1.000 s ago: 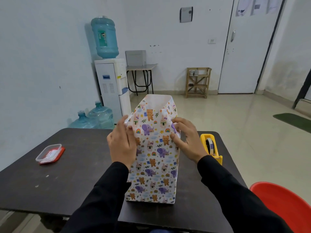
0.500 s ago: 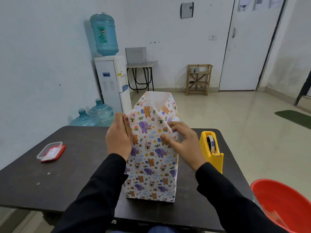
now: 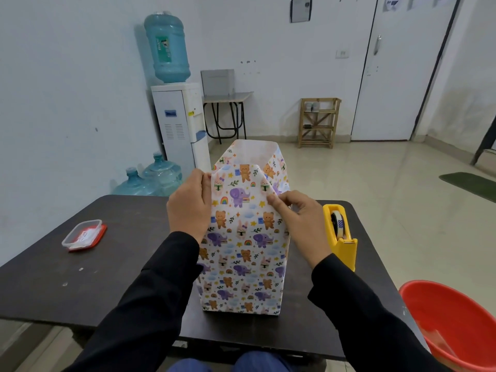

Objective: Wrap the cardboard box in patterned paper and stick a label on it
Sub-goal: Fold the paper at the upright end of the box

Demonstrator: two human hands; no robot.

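The box (image 3: pixel 243 245), sheathed in paper (image 3: pixel 241 200), stands upright mid-table (image 3: pixel 120 264) between both hands. The left hand (image 3: pixel 189 208) presses flat on the paper's left side, fingers hidden behind the edge, so I cannot tell if it grips. The right hand (image 3: pixel 298 222) pinches a paper fold at the right corner. Just right of that pinch stands a tape dispenser (image 3: pixel 339 234) (yellow); well left of the left hand lies a lidded tub (image 3: pixel 83 235); a red chair (image 3: pixel 453 320) crowds the near right
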